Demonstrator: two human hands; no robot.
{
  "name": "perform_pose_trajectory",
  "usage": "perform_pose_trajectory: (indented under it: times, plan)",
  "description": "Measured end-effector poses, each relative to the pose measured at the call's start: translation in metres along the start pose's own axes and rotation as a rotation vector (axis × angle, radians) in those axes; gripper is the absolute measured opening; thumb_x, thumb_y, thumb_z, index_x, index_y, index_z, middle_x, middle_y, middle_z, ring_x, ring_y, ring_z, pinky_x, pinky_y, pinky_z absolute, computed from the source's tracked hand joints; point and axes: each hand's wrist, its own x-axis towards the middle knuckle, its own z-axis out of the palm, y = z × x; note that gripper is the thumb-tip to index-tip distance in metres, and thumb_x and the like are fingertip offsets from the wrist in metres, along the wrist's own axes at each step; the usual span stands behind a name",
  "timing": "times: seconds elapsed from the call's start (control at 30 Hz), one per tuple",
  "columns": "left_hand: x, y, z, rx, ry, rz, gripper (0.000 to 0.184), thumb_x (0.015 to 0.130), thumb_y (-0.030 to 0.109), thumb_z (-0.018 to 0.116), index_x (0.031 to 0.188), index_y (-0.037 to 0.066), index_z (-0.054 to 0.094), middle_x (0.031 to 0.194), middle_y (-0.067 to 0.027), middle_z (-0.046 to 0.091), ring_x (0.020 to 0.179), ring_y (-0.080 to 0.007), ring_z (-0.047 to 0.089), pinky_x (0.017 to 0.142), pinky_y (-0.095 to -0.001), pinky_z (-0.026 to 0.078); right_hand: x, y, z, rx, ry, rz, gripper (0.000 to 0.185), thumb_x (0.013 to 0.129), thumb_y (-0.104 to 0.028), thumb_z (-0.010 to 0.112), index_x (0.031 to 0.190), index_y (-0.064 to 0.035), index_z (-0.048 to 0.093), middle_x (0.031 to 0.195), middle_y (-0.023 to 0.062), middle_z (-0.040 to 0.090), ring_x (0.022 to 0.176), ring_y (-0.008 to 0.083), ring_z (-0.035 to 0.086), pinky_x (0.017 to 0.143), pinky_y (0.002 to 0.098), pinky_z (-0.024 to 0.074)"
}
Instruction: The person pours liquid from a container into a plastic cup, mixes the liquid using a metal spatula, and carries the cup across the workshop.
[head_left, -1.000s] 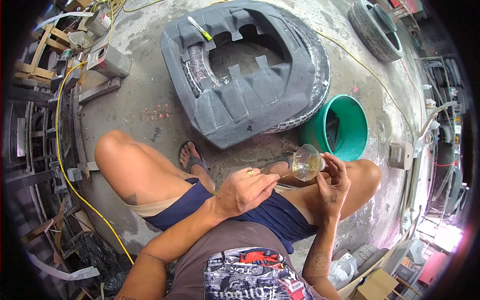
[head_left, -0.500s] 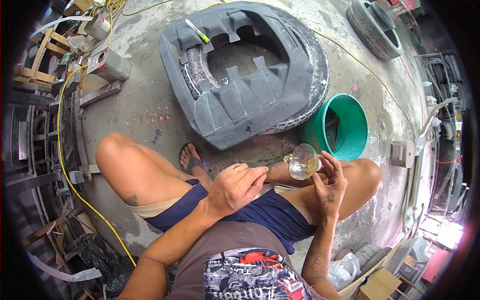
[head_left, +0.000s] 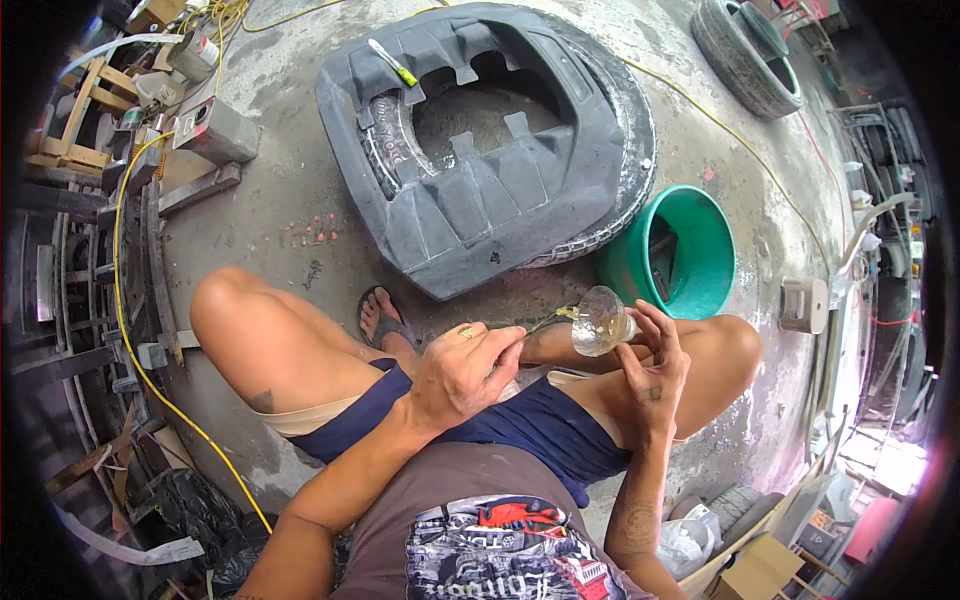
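My left hand (head_left: 468, 370), with a ring on one finger, pinches a thin dark stick-like tool (head_left: 540, 325). Yellowish stuff (head_left: 567, 312) clings to its far tip, at the rim of a clear plastic cup. I cannot make out whether that tip is a brush. My right hand (head_left: 655, 362) grips this clear cup (head_left: 597, 322) by its narrow whitish end, and the cup looks like a cut-off bottle top. It is tilted, its wide mouth facing left, with some yellowish liquid inside. Both hands are above my lap, close together.
Ahead lies a large dark grey moulded plastic piece (head_left: 470, 215) on a tyre (head_left: 640, 130), with a green-and-white brush-like tool (head_left: 393, 62) on top. A green bucket (head_left: 715, 235) stands by my right knee. A metal can (head_left: 215, 130) and yellow hose (head_left: 125, 270) are at left.
Both hands have shifted slightly left together with the cup and the thin tool. The grips look the same.
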Motion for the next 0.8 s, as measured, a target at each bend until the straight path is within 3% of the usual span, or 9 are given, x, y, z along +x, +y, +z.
perform_pose_trajectory:
  times: [0.27,0.6,0.67,0.8]
  plan:
    - [-0.002,-0.005,0.0,0.006,0.02,-0.051,0.025,0.077,-0.007,0.073,0.1,-0.001,0.066,0.073,-0.0116,0.065,0.06,-0.025,0.064,0.056,-0.0342,0.049,0.001,-0.006,-0.001,0.044,0.007,0.066,0.059,0.078,0.014,0.068,0.134,0.0005,0.054,0.123,0.0157,0.067,0.106,0.0159,0.066,0.087,0.0256,0.0525]
    - [-0.003,0.004,0.01,-0.098,-0.05,-0.005,0.024,0.077,-0.005,0.073,0.1,-0.001,0.066,0.075,-0.0115,0.065,0.061,-0.0253,0.063,0.058,-0.0347,0.049,0.001,-0.009,0.004,0.024,0.017,0.023,0.057,0.078,0.014,0.068,0.132,0.0007,0.056,0.121,0.0153,0.069,0.101,0.0168,0.067,0.084,0.0261,0.0535]
    - [-0.003,0.002,0.009,-0.081,-0.078,-0.037,0.024,0.078,-0.006,0.073,0.101,-0.001,0.066,0.076,-0.012,0.066,0.063,-0.0258,0.064,0.058,-0.0345,0.05,0.002,-0.008,0.005,0.032,0.032,0.036,0.055,0.078,0.013,0.07,0.129,-0.0015,0.058,0.12,0.0128,0.071,0.106,0.0194,0.07,0.094,0.03,0.0531]
    - [-0.005,-0.002,0.007,-0.079,-0.07,-0.062,0.024,0.079,-0.006,0.072,0.101,-0.002,0.066,0.076,-0.0127,0.066,0.064,-0.0262,0.065,0.059,-0.0344,0.051,0.002,-0.006,0.005,0.058,0.033,0.056,0.053,0.078,0.013,0.07,0.128,-0.0011,0.059,0.119,0.012,0.071,0.105,0.0191,0.069,0.095,0.0299,0.0524]
